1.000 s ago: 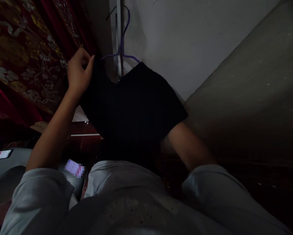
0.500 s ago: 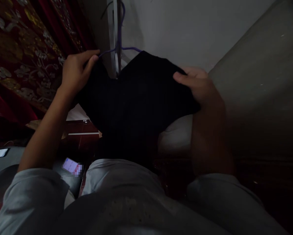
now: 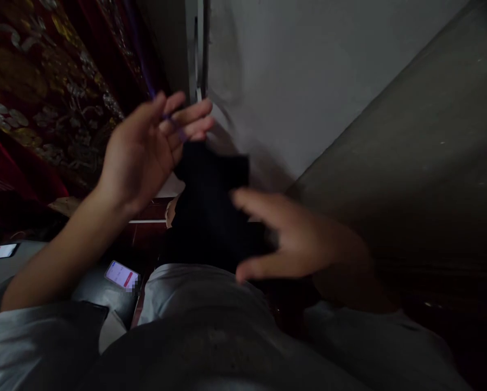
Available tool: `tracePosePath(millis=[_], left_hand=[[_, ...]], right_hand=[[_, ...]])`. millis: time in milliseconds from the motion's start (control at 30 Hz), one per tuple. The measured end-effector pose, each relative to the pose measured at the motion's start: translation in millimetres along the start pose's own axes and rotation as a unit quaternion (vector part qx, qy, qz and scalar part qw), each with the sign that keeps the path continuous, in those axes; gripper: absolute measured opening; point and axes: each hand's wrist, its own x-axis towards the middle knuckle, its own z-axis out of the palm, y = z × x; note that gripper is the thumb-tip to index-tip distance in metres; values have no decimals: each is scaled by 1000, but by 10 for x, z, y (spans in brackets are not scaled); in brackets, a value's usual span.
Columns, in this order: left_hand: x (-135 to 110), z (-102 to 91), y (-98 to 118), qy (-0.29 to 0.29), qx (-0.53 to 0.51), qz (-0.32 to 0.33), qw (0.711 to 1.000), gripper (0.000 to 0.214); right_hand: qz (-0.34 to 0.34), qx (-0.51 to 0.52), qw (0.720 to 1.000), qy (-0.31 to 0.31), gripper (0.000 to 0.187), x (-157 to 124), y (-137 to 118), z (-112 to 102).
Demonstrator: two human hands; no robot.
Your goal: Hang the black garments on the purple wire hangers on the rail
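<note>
A black garment (image 3: 210,212) hangs bunched in front of my chest, dark and without visible detail. My left hand (image 3: 145,146) is raised at its upper left with the palm towards me. Its fingers are extended, and a thin purple hanger (image 3: 174,122), smeared by motion, runs between thumb and fingers. My right hand (image 3: 292,239) is blurred and curves round the garment's right side, fingers above and thumb below, with cloth between them. The garment's lower part is hidden behind my grey shirt.
A red and gold patterned curtain (image 3: 43,81) hangs on the left beside a white wall (image 3: 308,70) and a vertical pipe (image 3: 196,49). Two lit phones (image 3: 121,274) (image 3: 1,251) lie on dark surfaces at lower left. A grey-green slab (image 3: 422,136) fills the right.
The garment was spread wide on the purple hanger. It has now collapsed into a narrow bunch. My left hand lifted away with the hanger, and my right hand dropped from the shoulder to its middle.
</note>
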Motion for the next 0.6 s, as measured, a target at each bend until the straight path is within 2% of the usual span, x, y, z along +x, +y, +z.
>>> tracePosePath(millis=[33,67,100,133,167,200,267,300,333,400,467,500,533,600], left_hand=[[-94,-2,-40,11,-8,-35,999,33],[-188,-38,-80,8,17,-58,998,26],[-279,-104,-112,-11,70,-74,995,21],[-363,-192,-132,-40,135,-85,986,22],[-438,-293,-136,-73,198,-89,973,25],[-500,-399,-122,-105,253,-86,958,27],[-576,-598,-51,-151,330,-68,929,28],[-587,-684,-5,-163,361,-55,916,28],[-578,-759,41,-164,390,-37,906,27],[-501,-885,102,-130,439,19,889,21],[-358,-992,103,-55,480,96,870,19],[-273,-1038,82,-13,496,139,857,20],[-189,-1077,50,23,508,180,842,22],[-52,-1117,-23,76,530,264,803,27]], right_hand=[[-14,-22,994,-110,64,45,-5,51],[-19,-22,982,-185,63,94,13,68],[-19,-13,978,-208,58,144,52,52],[-15,1,983,-182,51,192,111,10],[-9,16,993,-113,43,238,186,-52],[-5,28,999,-16,37,283,274,-124],[1,39,983,178,37,365,479,-262],[3,41,969,242,41,402,590,-313],[9,43,962,269,43,432,704,-345],[48,65,970,229,36,473,926,-351],[102,120,972,175,35,490,1119,-303],[121,153,964,181,39,496,1198,-277],[128,181,951,215,43,508,1261,-261],[110,206,916,325,44,557,1338,-282]])
